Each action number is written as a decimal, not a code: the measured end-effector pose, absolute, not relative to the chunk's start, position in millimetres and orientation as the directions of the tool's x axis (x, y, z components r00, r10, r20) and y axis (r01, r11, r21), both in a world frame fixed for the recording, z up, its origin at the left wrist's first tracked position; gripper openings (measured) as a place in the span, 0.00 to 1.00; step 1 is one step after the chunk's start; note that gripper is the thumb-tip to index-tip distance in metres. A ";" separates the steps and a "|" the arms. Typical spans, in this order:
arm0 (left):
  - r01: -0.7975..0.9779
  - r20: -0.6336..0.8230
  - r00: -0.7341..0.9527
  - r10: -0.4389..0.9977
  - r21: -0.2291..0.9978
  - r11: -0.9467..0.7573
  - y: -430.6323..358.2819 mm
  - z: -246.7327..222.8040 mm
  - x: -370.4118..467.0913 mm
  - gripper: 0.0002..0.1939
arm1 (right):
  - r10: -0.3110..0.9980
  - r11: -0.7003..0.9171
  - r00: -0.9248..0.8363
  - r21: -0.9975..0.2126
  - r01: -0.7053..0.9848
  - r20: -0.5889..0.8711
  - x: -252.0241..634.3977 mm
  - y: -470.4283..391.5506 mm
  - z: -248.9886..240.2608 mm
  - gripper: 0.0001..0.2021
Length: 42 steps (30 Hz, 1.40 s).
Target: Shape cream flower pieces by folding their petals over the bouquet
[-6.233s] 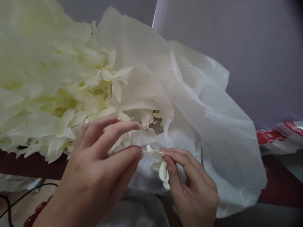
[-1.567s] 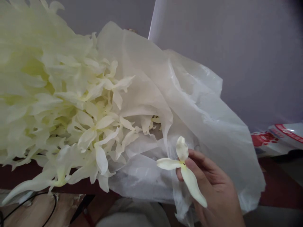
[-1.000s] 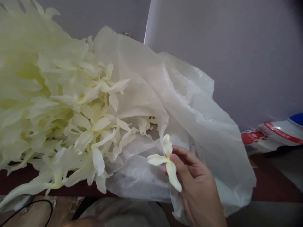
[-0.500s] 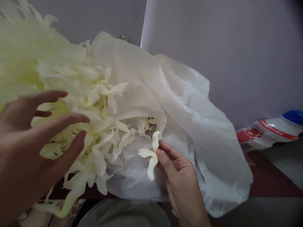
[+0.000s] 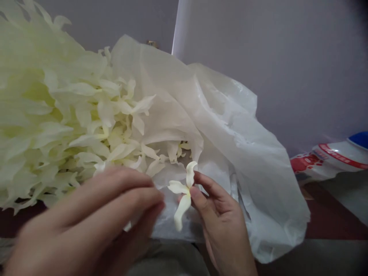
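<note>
In the lower middle, the right hand (image 5: 221,218) pinches one flower (image 5: 186,191) with three smooth, curling cream petals. The left hand (image 5: 94,218), lower left, is blurred, fingertips bunched; whether they grip anything I cannot tell. A heap (image 5: 51,111) of thin, wavy blossoms, too many to count, fills the upper left, beside crumpled, translucent plastic (image 5: 258,168). One bottle (image 5: 336,157) lies far right.

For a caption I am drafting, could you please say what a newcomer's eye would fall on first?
Probably the large mass of pale petals filling the upper left. Next comes the three-petalled flower pinched in the right hand just below center, with crumpled white plastic behind. The blurred left hand fills the lower left.
</note>
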<state>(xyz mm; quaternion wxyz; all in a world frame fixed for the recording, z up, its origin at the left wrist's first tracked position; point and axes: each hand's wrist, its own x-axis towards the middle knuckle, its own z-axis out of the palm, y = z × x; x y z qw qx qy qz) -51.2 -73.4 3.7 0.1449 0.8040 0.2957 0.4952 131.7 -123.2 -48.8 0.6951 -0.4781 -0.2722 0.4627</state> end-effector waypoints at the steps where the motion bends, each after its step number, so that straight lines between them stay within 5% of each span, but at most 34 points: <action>1: 0.371 0.667 0.423 0.613 0.490 -0.789 -79.7 5.2 -42.0 0.07 | 0.906 0.139 0.422 -0.921 -0.365 -0.030 130.5 -125.2 -47.7 0.10; 3: 0.388 0.642 0.451 0.619 0.484 -0.785 -87.5 6.2 -25.7 0.06 | 0.906 0.206 0.420 -0.928 -0.310 0.061 129.2 -128.9 -45.5 0.09; 7: 0.275 0.581 0.379 0.720 0.672 -0.687 -90.6 -2.3 -6.2 0.02 | 0.914 0.294 0.352 -0.929 -0.225 0.203 130.3 -134.4 -43.4 0.14; 16: 0.019 0.424 0.293 0.857 0.893 -0.449 -88.6 -11.0 1.8 0.06 | 0.919 0.289 0.329 -0.940 -0.181 0.219 132.6 -140.3 -44.4 0.11; 27: 0.118 0.544 0.292 0.787 0.796 -0.594 -92.6 -13.6 10.5 0.09 | 0.888 0.335 0.385 -0.927 -0.169 0.251 132.6 -135.9 -48.9 0.05; 31: 0.177 0.579 0.363 0.730 0.726 -0.664 -93.4 -12.0 9.7 0.08 | 0.817 0.374 0.470 -0.927 0.011 0.335 130.7 -136.5 -46.7 0.02; 37: 0.202 0.607 0.347 0.715 0.696 -0.689 -90.9 -16.6 11.6 0.07 | 0.645 0.339 0.505 -0.807 0.484 0.574 124.4 -138.1 -46.9 0.12; 42: 0.187 0.603 0.344 0.720 0.707 -0.682 -89.6 -20.0 13.5 0.06 | 0.608 0.236 0.582 -0.822 0.518 0.541 121.2 -136.8 -51.4 0.09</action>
